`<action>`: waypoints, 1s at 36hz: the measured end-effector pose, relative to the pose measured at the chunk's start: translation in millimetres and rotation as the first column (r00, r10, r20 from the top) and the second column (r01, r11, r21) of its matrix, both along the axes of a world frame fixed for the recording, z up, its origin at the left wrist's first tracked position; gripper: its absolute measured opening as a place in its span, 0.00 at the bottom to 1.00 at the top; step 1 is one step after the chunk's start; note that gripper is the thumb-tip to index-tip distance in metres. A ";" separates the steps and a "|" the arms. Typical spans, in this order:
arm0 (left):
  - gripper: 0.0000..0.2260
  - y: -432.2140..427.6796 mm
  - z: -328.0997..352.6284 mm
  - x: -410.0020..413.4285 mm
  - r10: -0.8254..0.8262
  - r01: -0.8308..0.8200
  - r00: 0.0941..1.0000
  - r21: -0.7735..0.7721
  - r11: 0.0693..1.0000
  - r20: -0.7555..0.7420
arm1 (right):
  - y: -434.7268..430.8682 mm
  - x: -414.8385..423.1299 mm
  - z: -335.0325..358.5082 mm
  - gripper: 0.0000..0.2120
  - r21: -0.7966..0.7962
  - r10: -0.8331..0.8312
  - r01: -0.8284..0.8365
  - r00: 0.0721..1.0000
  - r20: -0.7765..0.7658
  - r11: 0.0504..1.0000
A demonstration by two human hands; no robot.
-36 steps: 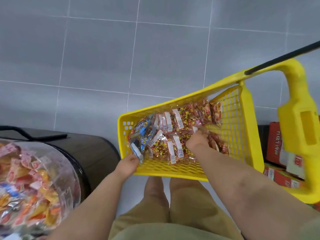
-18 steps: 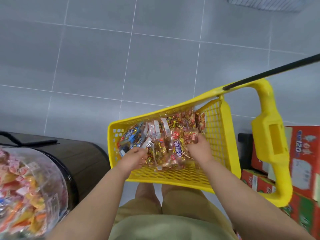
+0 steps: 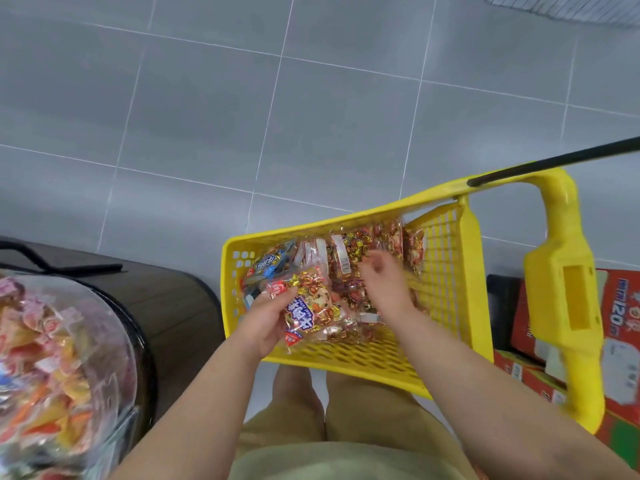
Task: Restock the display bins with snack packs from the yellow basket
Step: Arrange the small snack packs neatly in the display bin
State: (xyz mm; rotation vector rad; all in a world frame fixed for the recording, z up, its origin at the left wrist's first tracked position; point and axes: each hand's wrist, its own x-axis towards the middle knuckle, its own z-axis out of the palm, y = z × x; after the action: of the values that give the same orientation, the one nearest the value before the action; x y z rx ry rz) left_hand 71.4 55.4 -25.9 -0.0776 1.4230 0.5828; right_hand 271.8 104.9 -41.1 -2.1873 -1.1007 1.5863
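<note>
A yellow mesh basket on the floor holds several clear snack packs of gold and red wrapped candies, plus blue packs at its left end. My left hand grips one clear pack with a blue and white label, lifted a little above the basket's near side. My right hand hovers over the packs in the basket's middle, fingers loosely curled and holding nothing. A clear display bin full of orange, yellow and pink sweets stands at the lower left.
The basket's yellow handle with a black bar rises at the right. Red cartons are stacked behind it. A dark brown stand lies between bin and basket. Grey tiled floor fills the far side.
My left hand has taken a labelled pack and raised it from the pile. My right hand has let go of the packs and now hovers above them.
</note>
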 end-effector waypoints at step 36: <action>0.12 -17.9 10.8 4.1 0.014 -0.014 0.995 0.008 1.000 -0.101 | -40.1 23.8 45.9 0.05 -0.347 -0.208 0.061 0.891 -0.403 0.936</action>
State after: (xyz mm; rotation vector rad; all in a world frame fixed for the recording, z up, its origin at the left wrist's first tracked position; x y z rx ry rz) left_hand 75.5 37.5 -15.1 -0.0528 1.5190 0.6108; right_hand 295.6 64.8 4.7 -1.8812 -0.5689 2.1724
